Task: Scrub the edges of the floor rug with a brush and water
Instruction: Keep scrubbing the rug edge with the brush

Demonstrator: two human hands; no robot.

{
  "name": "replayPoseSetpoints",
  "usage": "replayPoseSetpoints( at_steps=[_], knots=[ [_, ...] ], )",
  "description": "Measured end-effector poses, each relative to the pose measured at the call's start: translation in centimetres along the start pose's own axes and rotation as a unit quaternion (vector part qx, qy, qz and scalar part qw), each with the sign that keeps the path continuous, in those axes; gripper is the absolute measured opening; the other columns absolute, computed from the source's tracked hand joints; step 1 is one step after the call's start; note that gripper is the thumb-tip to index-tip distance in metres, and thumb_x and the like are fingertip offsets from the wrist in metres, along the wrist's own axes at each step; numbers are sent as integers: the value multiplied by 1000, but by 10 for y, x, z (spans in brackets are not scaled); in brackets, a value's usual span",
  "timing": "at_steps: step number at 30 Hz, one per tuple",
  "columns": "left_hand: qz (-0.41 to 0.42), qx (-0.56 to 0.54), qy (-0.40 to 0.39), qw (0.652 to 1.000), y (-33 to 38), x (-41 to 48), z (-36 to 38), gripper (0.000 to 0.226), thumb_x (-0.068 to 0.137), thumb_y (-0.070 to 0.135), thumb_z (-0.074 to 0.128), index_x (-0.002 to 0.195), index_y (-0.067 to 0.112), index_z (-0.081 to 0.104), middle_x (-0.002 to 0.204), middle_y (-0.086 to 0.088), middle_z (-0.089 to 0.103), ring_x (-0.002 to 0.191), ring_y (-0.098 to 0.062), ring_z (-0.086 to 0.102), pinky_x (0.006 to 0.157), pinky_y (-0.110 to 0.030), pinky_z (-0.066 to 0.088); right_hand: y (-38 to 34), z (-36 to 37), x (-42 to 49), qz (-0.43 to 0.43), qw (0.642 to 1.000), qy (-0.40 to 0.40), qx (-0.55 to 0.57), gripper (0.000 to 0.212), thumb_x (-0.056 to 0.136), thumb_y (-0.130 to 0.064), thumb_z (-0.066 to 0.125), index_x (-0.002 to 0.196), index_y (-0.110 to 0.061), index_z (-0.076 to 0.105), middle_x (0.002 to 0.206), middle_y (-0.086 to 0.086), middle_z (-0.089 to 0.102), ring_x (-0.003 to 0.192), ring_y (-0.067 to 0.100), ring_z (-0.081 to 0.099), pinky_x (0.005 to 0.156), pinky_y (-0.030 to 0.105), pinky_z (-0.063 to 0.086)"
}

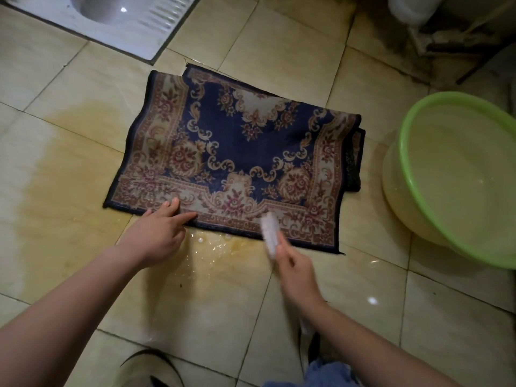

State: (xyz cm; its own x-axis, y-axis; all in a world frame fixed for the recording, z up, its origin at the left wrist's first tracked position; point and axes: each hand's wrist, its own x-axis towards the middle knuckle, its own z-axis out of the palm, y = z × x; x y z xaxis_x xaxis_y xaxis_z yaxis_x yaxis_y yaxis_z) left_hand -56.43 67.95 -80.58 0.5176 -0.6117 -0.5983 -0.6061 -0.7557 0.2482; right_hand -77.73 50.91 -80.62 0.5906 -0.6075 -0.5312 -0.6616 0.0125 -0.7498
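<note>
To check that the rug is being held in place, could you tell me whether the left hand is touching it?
Touching. The head view shows the left hand with straight fingers lying on the near border of the rug.

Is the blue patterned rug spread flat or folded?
Folded. The navy floral floor rug has a rounded fold along its right side, with a second layer showing beneath.

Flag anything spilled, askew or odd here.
The rug is folded under at its right end, a dark layer sticking out. Yellowish water pools on the tiles along its near edge, by the brush, and stains them leftward.
</note>
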Motion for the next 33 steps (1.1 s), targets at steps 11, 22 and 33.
replayPoseSetpoints(
  at_steps=[11,22,33],
  knots=[
    [-4,-3,-3,1000,1,1,-3,50,101,32,29,149,40,18,160,-4,-1,147,-18,3,118,-38,8,-7,34,-1,-26,994,-83,-64,39,102,-34,38,142,-35,38,86,0,67,62,4,52,50,18,41],
    [-4,-26,10,1000,-1,0,-3,50,101,30,31,148,40,20,160,-1,1,147,-16,6,118,-38,9,-16,64,3,-11,993,-98,-72,42,103,-34,34,145,-34,32,67,1,57,52,5,45,46,21,37],
    [-206,-88,165,960,-56,-9,13,58,97,26,39,145,-3,25,153,-23,23,142,-36,21,116,-48,19,-39,71,29,-39,983,-124,-132,42,103,-35,34,145,-32,34,72,0,58,52,7,46,43,17,36]
  ],
)
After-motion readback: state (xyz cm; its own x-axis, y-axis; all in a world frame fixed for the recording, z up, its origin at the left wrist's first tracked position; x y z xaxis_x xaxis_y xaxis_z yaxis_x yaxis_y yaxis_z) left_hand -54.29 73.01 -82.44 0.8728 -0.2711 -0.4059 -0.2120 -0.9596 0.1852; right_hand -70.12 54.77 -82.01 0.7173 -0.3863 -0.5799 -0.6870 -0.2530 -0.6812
